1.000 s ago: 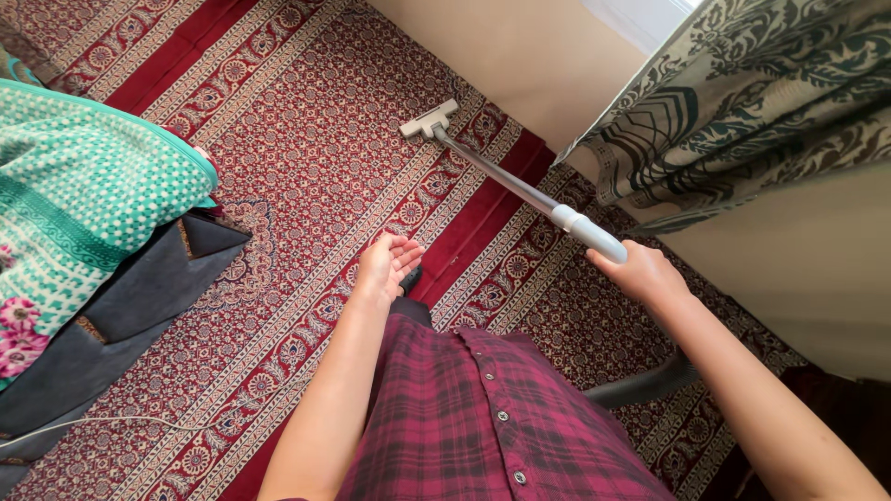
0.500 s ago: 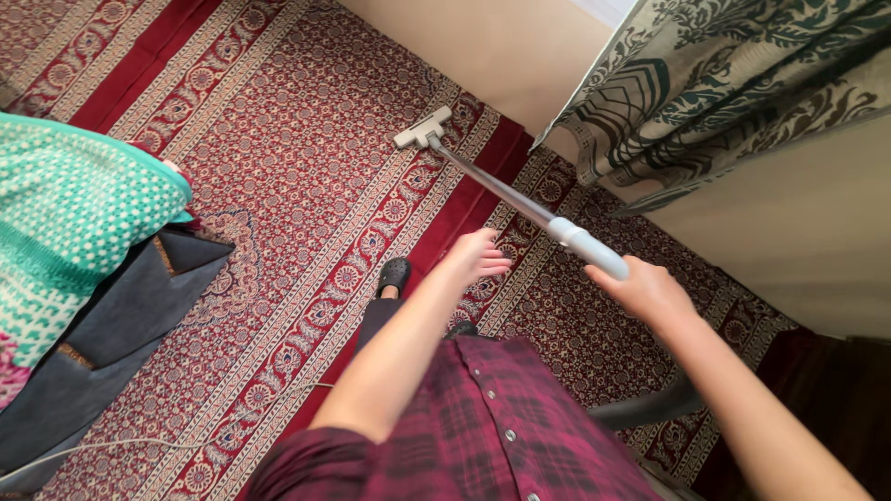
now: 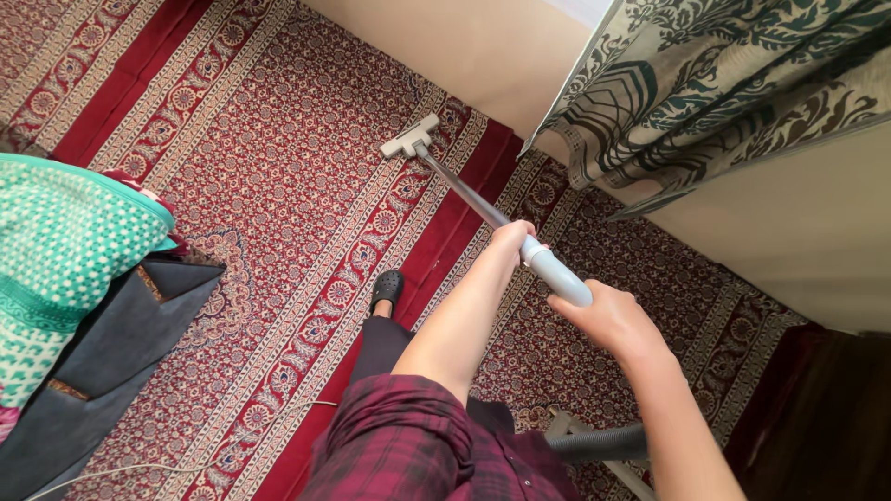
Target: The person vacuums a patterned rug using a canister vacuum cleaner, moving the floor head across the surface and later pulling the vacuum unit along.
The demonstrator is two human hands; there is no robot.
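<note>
Vacuum wand [image 3: 464, 190]: long metal tube with a pale grey handle sleeve [image 3: 555, 274] at my end, running slantwise up and left from my hands to the floor head [image 3: 399, 141]. My right hand [image 3: 608, 320] is closed round the lower end of the sleeve; my left hand [image 3: 513, 239] is wrapped round the tube just above the sleeve, further along toward the head. The two hands sit near each other on the same shaft, left ahead of right

Floor head: small, light grey, flat on the carpet [image 3: 278, 186], close to the cream wall [image 3: 464, 46] and well away from both hands

Hose [image 3: 594, 443]: dark grey, ribbed, lying low on the carpet below my right forearm

Carpet: red, with cream floral bands and plain dark red stripes running the same slant as the wand

Curtain [image 3: 724, 83]: cream with dark green leaf pattern, hanging at upper right, its hem beside the wand's middle stretch

Blanket [image 3: 65, 250]: green and white, knitted look, draped at the left edge over a dark grey cushion [image 3: 111, 343]

Cord [image 3: 167, 459]: thin, white, trailing across the carpet at lower left

Shoe [image 3: 387, 288]: black, on my foot, left of the wand. I wear a red plaid shirt [image 3: 408, 445]

No packages, labels or signs show
</note>
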